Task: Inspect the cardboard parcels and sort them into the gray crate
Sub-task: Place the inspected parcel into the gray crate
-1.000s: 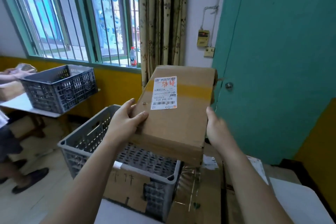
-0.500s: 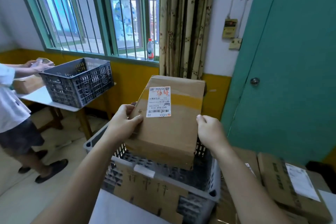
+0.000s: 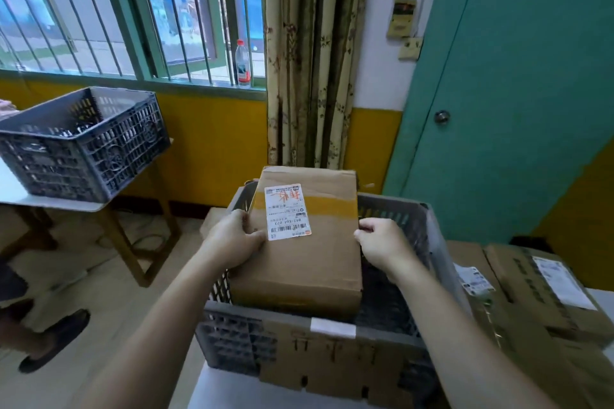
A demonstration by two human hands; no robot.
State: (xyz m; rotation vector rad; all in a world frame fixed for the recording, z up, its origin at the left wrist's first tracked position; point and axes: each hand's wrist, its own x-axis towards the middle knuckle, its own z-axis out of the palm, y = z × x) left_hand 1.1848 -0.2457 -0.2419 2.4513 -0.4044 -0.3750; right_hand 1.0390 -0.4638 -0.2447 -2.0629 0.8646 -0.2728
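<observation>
A brown cardboard parcel with a white shipping label and a yellow tape band lies inside the gray crate in front of me, filling its left part. My left hand grips the parcel's left edge, thumb on the top face beside the label. On the parcel's right edge my right hand holds on with curled fingers. A piece of cardboard with handwriting is fixed to the crate's near wall.
More labelled cardboard parcels lie stacked right of the crate. A second dark crate stands on a small table at left, with a person's legs and shoes beside it. A water bottle stands on the windowsill. A teal door is at right.
Both hands have lowered the parcel from chest height down into the gray crate. The view has swung down and left, bringing the crate to the centre.
</observation>
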